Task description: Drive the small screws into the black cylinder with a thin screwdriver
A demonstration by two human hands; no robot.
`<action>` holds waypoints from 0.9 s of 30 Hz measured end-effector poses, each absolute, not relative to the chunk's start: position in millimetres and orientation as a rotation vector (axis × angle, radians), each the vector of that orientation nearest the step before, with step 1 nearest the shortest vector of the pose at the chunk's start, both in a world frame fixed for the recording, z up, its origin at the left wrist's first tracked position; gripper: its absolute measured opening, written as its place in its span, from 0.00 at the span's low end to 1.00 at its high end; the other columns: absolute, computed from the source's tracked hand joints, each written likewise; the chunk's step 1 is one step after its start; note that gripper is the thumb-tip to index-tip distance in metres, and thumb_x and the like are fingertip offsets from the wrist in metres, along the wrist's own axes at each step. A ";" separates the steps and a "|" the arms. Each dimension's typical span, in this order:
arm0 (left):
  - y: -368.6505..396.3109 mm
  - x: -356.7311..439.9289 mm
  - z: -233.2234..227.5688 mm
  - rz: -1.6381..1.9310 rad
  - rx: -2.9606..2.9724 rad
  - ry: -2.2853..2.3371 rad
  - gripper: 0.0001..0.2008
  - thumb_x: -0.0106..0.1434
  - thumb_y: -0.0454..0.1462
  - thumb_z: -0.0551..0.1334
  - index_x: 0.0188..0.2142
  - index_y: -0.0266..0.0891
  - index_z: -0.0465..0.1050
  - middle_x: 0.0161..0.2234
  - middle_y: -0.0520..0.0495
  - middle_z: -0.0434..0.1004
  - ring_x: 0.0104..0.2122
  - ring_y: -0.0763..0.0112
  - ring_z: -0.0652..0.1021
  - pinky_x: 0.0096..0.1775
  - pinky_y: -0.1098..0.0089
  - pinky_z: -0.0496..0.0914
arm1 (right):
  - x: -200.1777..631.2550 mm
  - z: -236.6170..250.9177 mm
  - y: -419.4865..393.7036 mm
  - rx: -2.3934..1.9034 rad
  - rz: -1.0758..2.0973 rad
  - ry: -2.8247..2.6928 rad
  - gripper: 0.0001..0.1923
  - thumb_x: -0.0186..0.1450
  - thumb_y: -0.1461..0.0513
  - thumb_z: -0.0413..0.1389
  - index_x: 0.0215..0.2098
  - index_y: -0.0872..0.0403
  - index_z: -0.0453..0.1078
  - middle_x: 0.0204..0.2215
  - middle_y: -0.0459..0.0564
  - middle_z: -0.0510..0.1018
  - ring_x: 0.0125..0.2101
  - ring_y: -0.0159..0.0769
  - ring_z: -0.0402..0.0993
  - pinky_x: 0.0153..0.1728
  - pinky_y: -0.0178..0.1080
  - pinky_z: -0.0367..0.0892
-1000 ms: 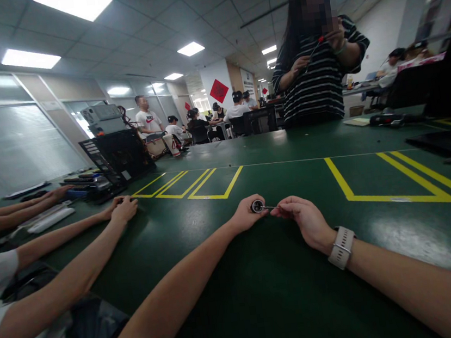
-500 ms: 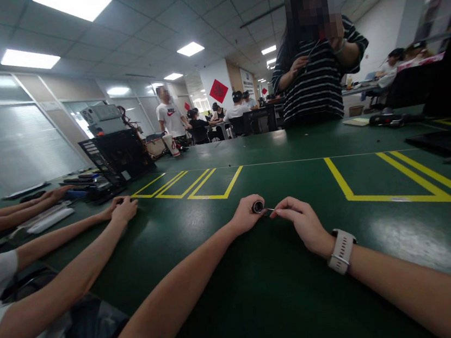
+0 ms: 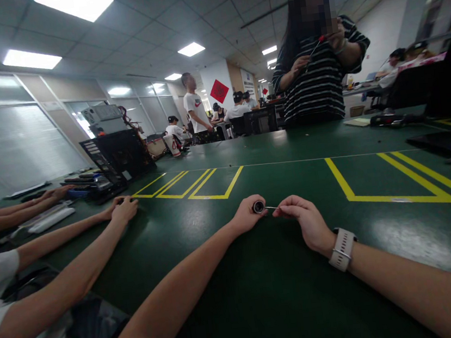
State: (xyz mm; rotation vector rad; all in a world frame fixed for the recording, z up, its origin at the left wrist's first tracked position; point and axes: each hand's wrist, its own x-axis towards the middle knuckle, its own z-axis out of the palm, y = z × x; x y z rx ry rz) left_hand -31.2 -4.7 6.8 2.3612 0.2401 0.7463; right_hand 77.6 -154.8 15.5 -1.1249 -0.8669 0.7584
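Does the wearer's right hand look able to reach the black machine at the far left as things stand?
Probably not: the right hand pinches a thin pin at mid-table, and the black machine sits far across, beyond a neighbour's hands.

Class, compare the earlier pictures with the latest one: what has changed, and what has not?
The person in the white shirt walked rightward across the background. The left hand still grips the small round part, the right hand still pinches the thin pin in it. The neighbour's hands stayed put.
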 end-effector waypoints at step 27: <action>-5.2 -32.5 7.0 0.727 2.359 0.276 0.06 0.52 0.35 0.61 0.26 0.35 0.64 0.24 0.53 0.63 0.25 0.76 0.65 0.29 0.75 0.62 | 81.3 18.5 -149.9 -1.076 0.933 -0.681 0.03 0.49 0.62 0.56 0.22 0.54 0.68 0.22 0.49 0.78 0.28 0.37 0.71 0.35 0.41 0.60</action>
